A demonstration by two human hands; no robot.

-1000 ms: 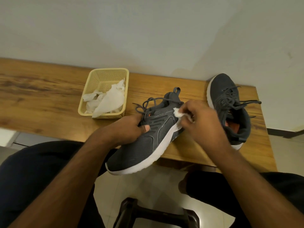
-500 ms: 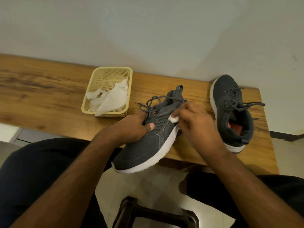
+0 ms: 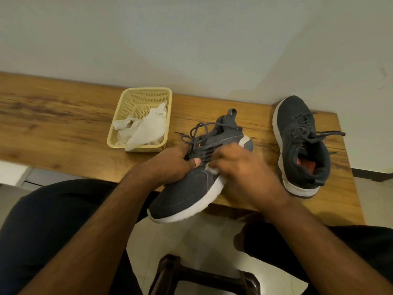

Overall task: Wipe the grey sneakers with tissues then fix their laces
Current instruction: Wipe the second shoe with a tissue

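Our left hand (image 3: 170, 165) grips the tilted grey sneaker (image 3: 191, 188) at its laces; our right hand (image 3: 240, 169), blurred, pinches a tissue (image 3: 212, 169) against its side

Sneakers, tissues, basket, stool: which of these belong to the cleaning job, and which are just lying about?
In use:
held sneaker
wiping tissue
left hand
right hand
second sneaker
spare tissues
yellow basket

Lying about:
dark stool
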